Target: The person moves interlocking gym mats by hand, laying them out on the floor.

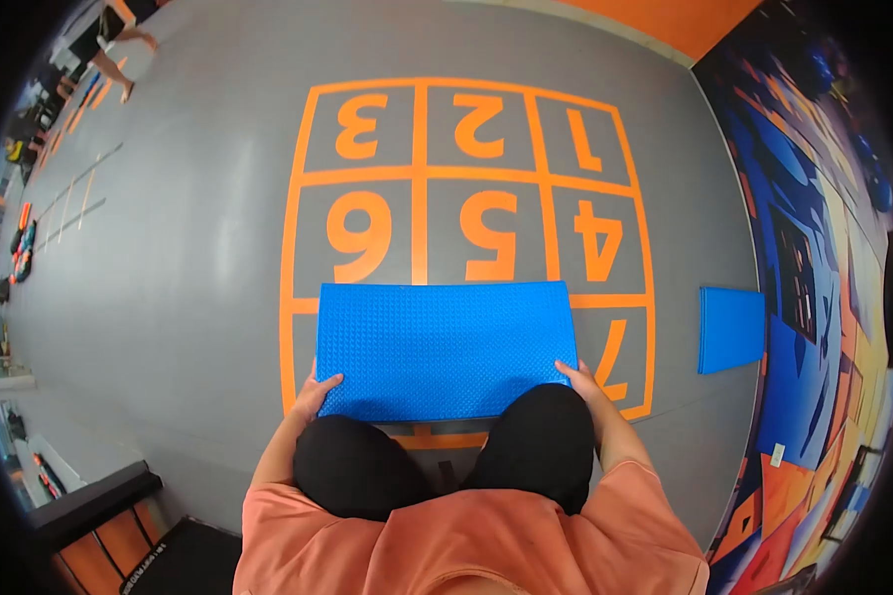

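A blue textured mat (446, 342) lies in front of my bent knees, its near edge against them. At its left edge my left hand (319, 390) grips it, thumb on top and fingers out of sight beneath. My right hand (580, 379) holds the opposite edge in the same way. The mat covers part of an orange number grid (420, 228) marked on the grey floor; 1 to 6 show, and a 7 to the right of the mat.
A second blue mat (731, 330) lies at the right beside a colourful painted wall (814, 248). Another person's bare leg (119, 74) shows at the top left. A black and orange padded block (109, 526) stands at the lower left.
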A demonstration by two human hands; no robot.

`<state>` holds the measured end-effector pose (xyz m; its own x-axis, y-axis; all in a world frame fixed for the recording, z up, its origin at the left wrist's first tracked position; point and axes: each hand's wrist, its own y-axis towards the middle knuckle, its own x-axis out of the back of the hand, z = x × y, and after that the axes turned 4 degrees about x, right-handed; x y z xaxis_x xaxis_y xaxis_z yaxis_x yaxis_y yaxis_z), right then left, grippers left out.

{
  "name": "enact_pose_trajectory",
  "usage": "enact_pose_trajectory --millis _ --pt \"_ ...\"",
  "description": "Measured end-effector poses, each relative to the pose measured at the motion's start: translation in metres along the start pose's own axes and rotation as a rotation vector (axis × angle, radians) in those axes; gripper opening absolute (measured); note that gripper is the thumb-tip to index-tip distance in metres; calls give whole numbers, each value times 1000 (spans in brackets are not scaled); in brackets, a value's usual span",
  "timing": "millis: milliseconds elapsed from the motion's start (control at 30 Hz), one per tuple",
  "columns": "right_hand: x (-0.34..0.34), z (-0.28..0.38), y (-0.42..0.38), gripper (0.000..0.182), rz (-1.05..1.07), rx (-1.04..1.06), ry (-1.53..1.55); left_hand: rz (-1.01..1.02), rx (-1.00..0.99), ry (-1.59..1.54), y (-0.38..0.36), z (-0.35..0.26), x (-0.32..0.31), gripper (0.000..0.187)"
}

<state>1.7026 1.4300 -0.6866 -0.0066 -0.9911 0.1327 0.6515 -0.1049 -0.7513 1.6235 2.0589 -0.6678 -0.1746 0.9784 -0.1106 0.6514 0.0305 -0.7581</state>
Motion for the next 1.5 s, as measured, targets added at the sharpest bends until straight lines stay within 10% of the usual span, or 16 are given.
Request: enact_pose_trajectory --millis 267,533,800,1100,1500 --pt "36 274 -192 53 -243 505 202 -44 -265 119 -144 -322 -101 60" --pt "147 442 -556 53 -495 620 328 35 -487 119 -435 -492 -184 68" --pt "150 340 -841 52 -841 544 503 239 -419 287 -614 -507 -220 69" --pt "31 157 -998 37 -1387 385 844 689 -352 591 -627 -511 -333 57" --pt "60 -67 -1178 30 -2033 175 858 1061 -357 775 -773 -280 -628 50"
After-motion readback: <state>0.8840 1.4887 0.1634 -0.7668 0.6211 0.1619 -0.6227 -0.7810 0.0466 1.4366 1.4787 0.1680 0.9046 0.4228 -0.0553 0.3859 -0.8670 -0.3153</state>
